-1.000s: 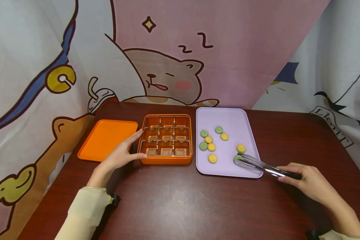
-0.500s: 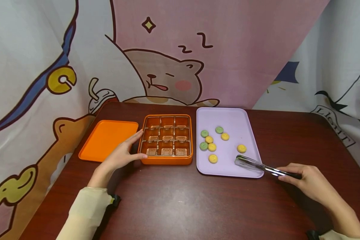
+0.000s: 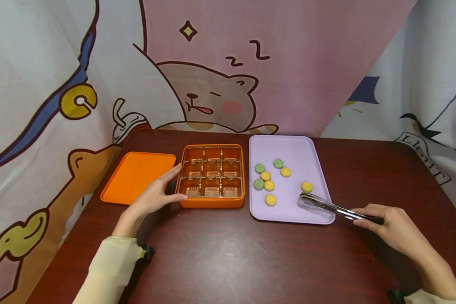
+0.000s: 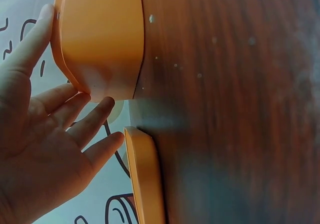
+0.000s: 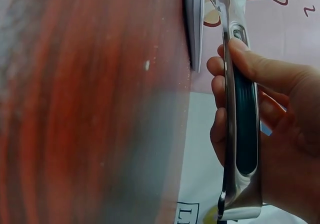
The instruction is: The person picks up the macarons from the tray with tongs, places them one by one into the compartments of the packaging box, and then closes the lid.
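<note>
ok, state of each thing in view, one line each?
orange box: open, all nine cells empty
orange lid: off, lying left of the box
purple tray: seven cookies loose on it
tongs: closed over the tray's near right corner
left hand: steadying the box
right hand: gripping the tongs

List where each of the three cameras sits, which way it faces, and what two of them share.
Head: worn on the head, facing forward and down at the orange box, lavender tray, both hands and sleeves.
Left wrist: on the left wrist, looking along the left hand touching the orange box's corner.
Right wrist: on the right wrist, looking along the right hand gripping the tongs toward the tray's edge.
Shared: head and right wrist both show the tongs.
</note>
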The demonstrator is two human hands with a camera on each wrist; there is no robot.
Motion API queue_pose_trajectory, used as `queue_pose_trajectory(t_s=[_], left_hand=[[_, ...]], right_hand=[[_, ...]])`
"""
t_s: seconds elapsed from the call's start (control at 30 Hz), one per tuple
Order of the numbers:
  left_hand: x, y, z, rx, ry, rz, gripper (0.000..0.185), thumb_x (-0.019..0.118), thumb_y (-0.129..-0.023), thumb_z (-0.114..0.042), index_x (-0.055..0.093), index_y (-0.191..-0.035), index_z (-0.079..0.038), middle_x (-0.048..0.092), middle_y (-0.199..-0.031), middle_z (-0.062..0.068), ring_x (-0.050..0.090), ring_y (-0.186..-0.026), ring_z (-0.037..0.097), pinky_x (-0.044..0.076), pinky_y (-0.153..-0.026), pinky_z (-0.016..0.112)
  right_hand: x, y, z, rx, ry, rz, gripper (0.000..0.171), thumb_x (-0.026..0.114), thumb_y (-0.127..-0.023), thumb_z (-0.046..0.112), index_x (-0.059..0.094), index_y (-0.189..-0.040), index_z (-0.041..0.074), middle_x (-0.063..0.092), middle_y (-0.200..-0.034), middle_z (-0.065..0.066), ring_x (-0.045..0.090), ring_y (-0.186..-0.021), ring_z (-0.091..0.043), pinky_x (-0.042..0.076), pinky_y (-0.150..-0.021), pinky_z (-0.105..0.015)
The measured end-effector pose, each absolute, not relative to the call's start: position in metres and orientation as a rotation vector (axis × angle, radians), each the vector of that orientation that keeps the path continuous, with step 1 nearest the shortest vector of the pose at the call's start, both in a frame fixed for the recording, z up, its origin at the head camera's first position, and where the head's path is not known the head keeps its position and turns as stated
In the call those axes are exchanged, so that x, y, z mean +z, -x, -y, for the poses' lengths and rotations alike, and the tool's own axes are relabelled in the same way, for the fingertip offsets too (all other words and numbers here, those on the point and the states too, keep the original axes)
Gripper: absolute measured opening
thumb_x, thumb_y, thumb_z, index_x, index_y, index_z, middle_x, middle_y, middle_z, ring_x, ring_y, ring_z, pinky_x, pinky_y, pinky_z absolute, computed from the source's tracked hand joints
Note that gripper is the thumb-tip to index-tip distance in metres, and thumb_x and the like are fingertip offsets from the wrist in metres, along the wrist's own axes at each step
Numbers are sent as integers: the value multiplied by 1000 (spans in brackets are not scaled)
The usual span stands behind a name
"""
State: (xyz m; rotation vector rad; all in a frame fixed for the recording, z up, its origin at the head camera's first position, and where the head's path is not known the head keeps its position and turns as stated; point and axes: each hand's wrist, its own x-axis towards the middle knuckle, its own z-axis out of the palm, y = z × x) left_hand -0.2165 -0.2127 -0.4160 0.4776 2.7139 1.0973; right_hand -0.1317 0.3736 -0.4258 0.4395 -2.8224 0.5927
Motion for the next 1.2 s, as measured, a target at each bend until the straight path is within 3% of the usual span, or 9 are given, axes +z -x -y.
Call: queue_pose_trajectory(t_s=[0.7, 1.2], left_hand=[[-415, 216, 212, 1108, -485, -2711, 94, 78, -87, -31, 23, -160, -13, 17, -168, 10, 16, -154, 39, 19, -120, 64], [-416, 216, 213, 1114, -484, -2704, 95, 78, -86, -34, 22, -160, -14, 17, -168, 10, 16, -154, 39, 19, -119, 65]], right_hand=[[-415, 141, -356, 605, -458, 2778, 26, 87, -72, 11, 80, -97, 18, 65, -78, 13, 45, -68, 6, 32, -59, -12], [-408, 158, -335, 719, -492, 2768, 26, 85, -75, 11, 80, -99, 18, 72, -84, 7, 52, -74, 6, 40, -63, -12]])
